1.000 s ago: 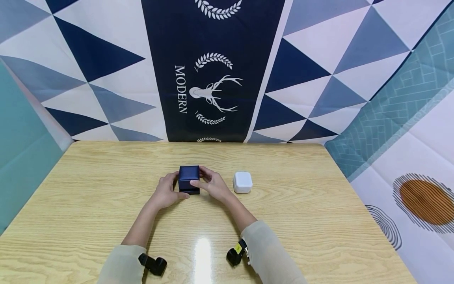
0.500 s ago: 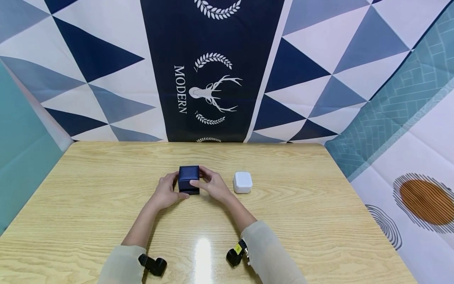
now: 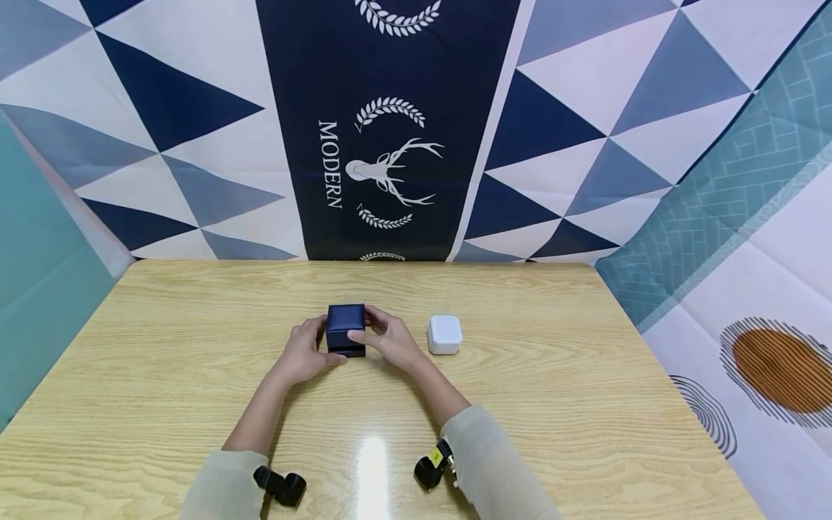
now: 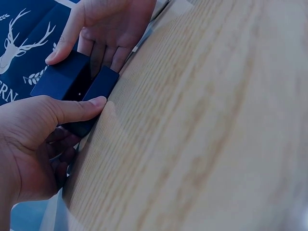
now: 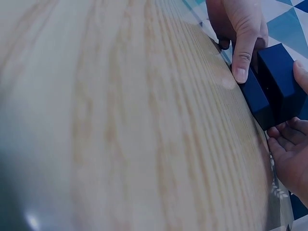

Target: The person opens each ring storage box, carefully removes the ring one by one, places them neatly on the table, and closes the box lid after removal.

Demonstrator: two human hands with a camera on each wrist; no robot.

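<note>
A small dark blue hinged box (image 3: 346,319), like a jewellery box, stands on the table. Its lid (image 5: 283,72) and base (image 5: 257,101) show a dark gap between them on the near side. From the left, my left hand (image 3: 302,352) holds the base, thumb pressed on its front face, as the left wrist view also shows. On the other side, my right hand (image 3: 395,342) grips the lid with its thumb on the front; its other fingers reach behind the box and are partly hidden. A white rounded cube-shaped case (image 3: 445,334) sits right of the hands.
The wooden table (image 3: 552,390) ends at a patterned cloth backdrop (image 3: 390,144), a short way behind the box. Cloth also hangs along the left and right sides. Black wrist cameras (image 3: 282,485) are strapped over both sleeves.
</note>
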